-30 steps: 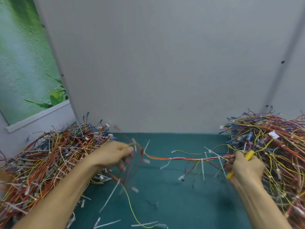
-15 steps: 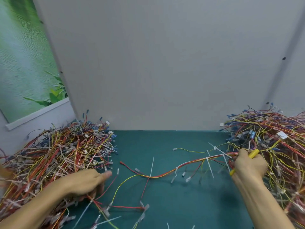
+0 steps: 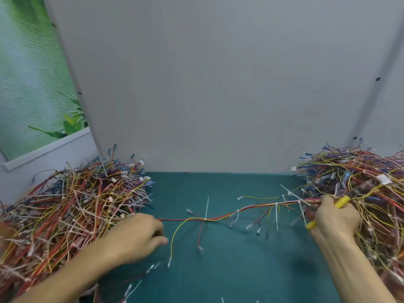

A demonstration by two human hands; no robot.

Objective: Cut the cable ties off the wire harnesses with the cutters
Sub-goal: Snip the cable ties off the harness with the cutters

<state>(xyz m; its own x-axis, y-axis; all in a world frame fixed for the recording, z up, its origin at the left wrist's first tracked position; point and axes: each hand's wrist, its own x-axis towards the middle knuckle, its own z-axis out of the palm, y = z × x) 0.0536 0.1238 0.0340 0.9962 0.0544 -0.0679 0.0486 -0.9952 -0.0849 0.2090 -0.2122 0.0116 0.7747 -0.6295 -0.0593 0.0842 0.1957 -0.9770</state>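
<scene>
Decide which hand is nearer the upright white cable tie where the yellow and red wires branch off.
Left. The left hand holds the harness end just left of the cable tie; the right hand, gripping the yellow cutters, is far to its right.

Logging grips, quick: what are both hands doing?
Left hand: curled at end of red-and-yellow wire harness; grip cannot be told.
Right hand: grips yellow-handled cutters.

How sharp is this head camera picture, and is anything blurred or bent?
Head view: the left hand and connector ends below it are motion-smeared; the harness and the cutters in the right hand read sharper; the wide lens slants the grey panel's edges; light is soft, shadows faint, no glare.
</scene>
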